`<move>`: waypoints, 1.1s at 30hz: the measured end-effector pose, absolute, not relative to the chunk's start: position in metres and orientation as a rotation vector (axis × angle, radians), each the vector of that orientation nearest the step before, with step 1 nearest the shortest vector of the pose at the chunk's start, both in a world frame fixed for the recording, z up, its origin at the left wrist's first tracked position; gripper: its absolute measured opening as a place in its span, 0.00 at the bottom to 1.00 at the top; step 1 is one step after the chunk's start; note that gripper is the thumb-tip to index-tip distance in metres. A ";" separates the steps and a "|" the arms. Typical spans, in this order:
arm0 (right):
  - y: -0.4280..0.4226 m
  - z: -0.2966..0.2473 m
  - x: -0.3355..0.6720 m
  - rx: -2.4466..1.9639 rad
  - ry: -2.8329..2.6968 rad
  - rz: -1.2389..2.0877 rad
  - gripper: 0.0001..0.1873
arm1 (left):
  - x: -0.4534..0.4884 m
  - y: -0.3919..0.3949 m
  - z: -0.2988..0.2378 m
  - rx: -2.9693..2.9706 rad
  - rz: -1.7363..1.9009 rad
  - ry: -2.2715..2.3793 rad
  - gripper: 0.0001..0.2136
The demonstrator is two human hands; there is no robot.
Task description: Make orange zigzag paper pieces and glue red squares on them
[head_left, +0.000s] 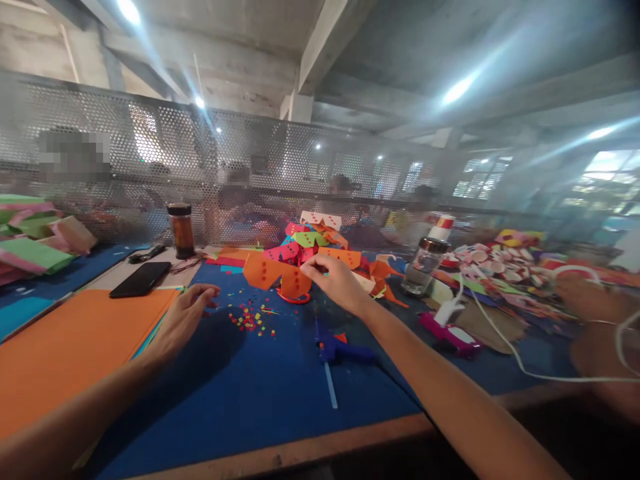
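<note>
My right hand [333, 280] pinches the edge of an orange paper cutout [270, 272] with rows of red dots, standing up from the blue table. A red ring [294, 298] shows at its lower edge; whether the two are joined I cannot tell. My left hand [189, 312] is open and holds nothing, its fingers loosely bent, above the table beside a stack of orange sheets [100, 337]. Tiny coloured paper bits [253, 319] lie scattered between my hands. Below my right hand lies a blue glue gun [340, 348] with a pale glue stick [331, 387] sticking out.
Behind the cutout is a pile of dotted paper pieces [310, 238]. A black phone [141, 279] and a dark-lidded jar [181, 232] stand left; a glass bottle [424, 267] and purple power strip [453, 335] are right. A co-worker's blurred hand [590, 297] is far right, near a white cable [505, 343].
</note>
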State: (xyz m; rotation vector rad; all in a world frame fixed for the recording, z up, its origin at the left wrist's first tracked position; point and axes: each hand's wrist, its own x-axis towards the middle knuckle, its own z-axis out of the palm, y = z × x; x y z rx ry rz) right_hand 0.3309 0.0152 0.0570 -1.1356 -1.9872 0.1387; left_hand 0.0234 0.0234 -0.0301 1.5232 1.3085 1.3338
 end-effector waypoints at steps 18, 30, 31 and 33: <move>0.103 0.129 0.464 -1.641 -1.654 0.030 0.18 | 0.024 0.029 -0.038 1.586 1.370 1.282 0.24; 0.112 0.085 0.501 -1.781 -1.763 0.182 0.18 | 0.026 0.030 -0.041 1.582 1.356 1.289 0.25; 0.114 0.084 0.502 -1.778 -1.781 0.179 0.18 | 0.026 0.031 -0.042 1.582 1.358 1.291 0.25; 0.118 0.082 0.502 -1.769 -1.819 0.164 0.18 | 0.026 0.032 -0.042 1.582 1.358 1.294 0.25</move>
